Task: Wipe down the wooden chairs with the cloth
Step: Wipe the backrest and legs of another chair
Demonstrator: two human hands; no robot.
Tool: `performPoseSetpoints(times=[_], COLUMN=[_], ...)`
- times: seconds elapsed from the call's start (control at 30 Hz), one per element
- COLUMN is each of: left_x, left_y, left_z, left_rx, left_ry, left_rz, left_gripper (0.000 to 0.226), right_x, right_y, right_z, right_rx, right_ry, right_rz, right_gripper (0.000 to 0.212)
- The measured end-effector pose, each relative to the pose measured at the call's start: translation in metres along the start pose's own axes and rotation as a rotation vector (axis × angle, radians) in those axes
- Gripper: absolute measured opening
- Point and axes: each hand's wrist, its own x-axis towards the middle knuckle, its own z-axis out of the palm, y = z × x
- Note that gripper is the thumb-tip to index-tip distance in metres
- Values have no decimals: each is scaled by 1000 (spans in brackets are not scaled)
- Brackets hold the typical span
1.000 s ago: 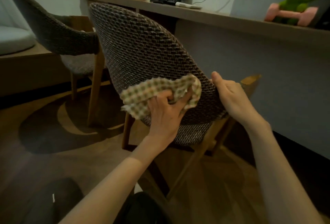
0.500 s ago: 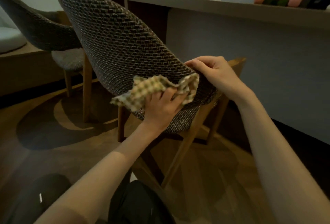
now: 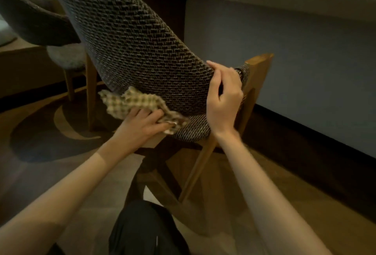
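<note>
Wiping low on the woven chair (image 3: 132,37) back

Left hand (image 3: 140,127): grip bunched on the checked cloth (image 3: 130,102), low by the seat. Right hand (image 3: 223,96): grip curled round the chair's side edge. Hold it steady, press flat, then rub the wooden leg (image 3: 198,169).

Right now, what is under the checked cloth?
The left hand grips the checked cloth against the woven chair, low on its back near the seat. The weave directly beneath the cloth is covered.

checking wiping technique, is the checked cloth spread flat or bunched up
Bunched up: the checked cloth is crumpled in the left hand, ends sticking out loose against the chair.
</note>
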Motion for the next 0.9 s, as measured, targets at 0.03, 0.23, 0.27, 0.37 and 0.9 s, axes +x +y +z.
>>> performPoseSetpoints(times=[0.03,0.23,0.27,0.37,0.9], left_x=[-13,-44,-45,-49,-41], left_y=[-4,-6,2,31,48], left_z=[-3,-1,3,14,39], left_rx=[-39,-316,-429,-627,-1214], left_ry=[-69,-283,-309,-375,-481], left_rz=[-38,-364,-394,-382,-647], left_gripper=[56,44,41,36,57], right_x=[-17,-112,-120,-132,-107], right_y=[4,45,49,56,68], right_z=[2,-1,1,11,5], right_rx=[1,28,49,28,-89], right_ry=[68,-150,-297,-714,-447], right_rz=[-30,95,164,377,444], right_gripper=[25,19,18,22,8])
